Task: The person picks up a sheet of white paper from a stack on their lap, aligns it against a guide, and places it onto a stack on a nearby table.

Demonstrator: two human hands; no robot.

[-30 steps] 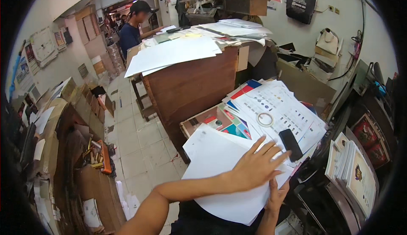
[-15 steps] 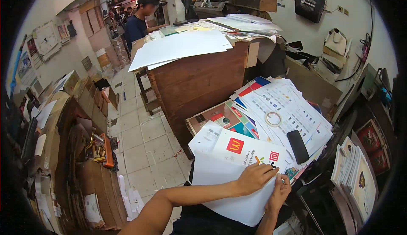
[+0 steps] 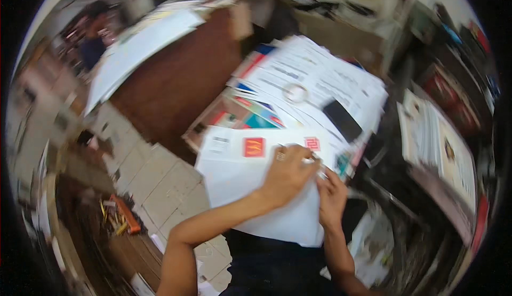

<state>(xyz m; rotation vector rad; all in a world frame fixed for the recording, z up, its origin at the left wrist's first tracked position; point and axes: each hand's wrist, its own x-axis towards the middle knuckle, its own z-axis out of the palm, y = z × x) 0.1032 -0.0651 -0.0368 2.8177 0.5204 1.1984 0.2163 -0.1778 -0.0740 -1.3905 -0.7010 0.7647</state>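
A large white sheet [image 3: 234, 189] hangs from the near edge of the paper pile over my lap. Along its far side lies a white sheet printed with coloured logos [image 3: 282, 136]; whether the two are one piece I cannot tell. My left hand [image 3: 288, 174] lies across them, its fingers bent together at the right edge. Close beside it, my right hand [image 3: 333, 194] pinches that same edge between thumb and fingers. Motion blur smears the fingertips, and any small item between them is hidden.
Beyond my hands, a black phone [image 3: 342, 120] and a roll of tape [image 3: 295, 93] rest on printed sheets [image 3: 330, 72]. A brown wooden desk [image 3: 176, 72] stands at far left, a person [image 3: 93, 40] behind it. Stacked boards [image 3: 440, 146] lean at right. An orange box [image 3: 125, 214] sits on the left shelf.
The view has swung downward and to the right, blurring the scene. Both hands stay together at the sheet's right edge; my left fingers are more bunched beside the right hand.
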